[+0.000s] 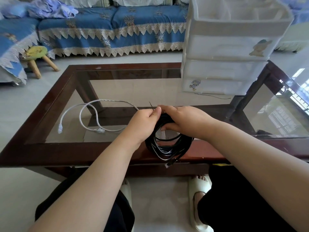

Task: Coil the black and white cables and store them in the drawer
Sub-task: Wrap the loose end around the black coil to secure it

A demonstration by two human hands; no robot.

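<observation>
A coiled black cable (167, 146) hangs over the near wooden edge of the glass table, its plug (169, 163) dangling at the bottom. My right hand (182, 118) grips the top of the coil, fingers wrapped round the bundle. My left hand (145, 121) pinches a thin black tie (151, 105) at the top of the coil, beside the right hand. A white cable (87, 114) lies loosely looped on the glass to the left, untouched. The white plastic drawer unit (230, 52) stands at the table's far right with its drawers closed.
The table (50, 148) has a dark wooden frame around a glass top. A thin black wire (212, 96) lies in front of the drawer unit. A blue sofa (108, 25) and a small stool (36, 56) stand beyond. My knees and slippers are below the near edge.
</observation>
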